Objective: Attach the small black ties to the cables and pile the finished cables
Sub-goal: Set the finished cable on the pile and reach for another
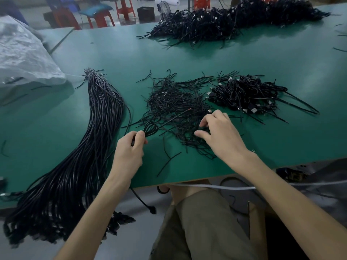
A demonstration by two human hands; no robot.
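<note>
At nine o'clock the plastic bag (22,53) is running off the left edge. The right hand (223,137) is covering part of the ties pile (174,106), so I'm not making out whether it's pinching one; the ends of the cable bundle (75,175) are blurring at seven o'clock.

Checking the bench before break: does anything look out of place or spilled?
The long cable bundle on the left spills over the table's front edge, its ends hanging toward the floor. A few stray ties lie apart from the tie pile.
</note>
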